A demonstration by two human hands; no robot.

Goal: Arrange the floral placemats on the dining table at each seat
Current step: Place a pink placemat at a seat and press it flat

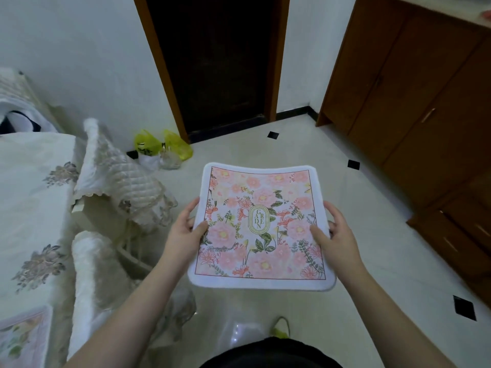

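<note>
I have one floral placemat (pixel 261 227) up in the air, carried flat between both hands and well clear of the surface (pixel 34 197), which lies off to the left of my fingers. My left hand (pixel 186 231) pinches the mat's left edge, thumb on the printed side and fingers (pixel 191 208) curled beneath; my right hand (pixel 336 235) grips the right edge the same way. The mat sags slightly between them and hangs over the floor (pixel 372 235), pattern up, with the "GARDEN" label running away from me.

I judge this to be the carrying step: the mat is picked up but not yet set at a seat. The next move calls for swinging it left, over the covered chair backs, and lowering it flat onto the cloth-covered surface at a free seat, its edges square to the rim.

Counting: two floral placemats in view, the one in my fingers and a second placemat (pixel 21 338) already lying on the surface, low and far left of my left hand. Two covered chairs (pixel 125 181) stand between my fingers and the surface. Two yellow bags (pixel 162 147) sit on the floor beyond.
</note>
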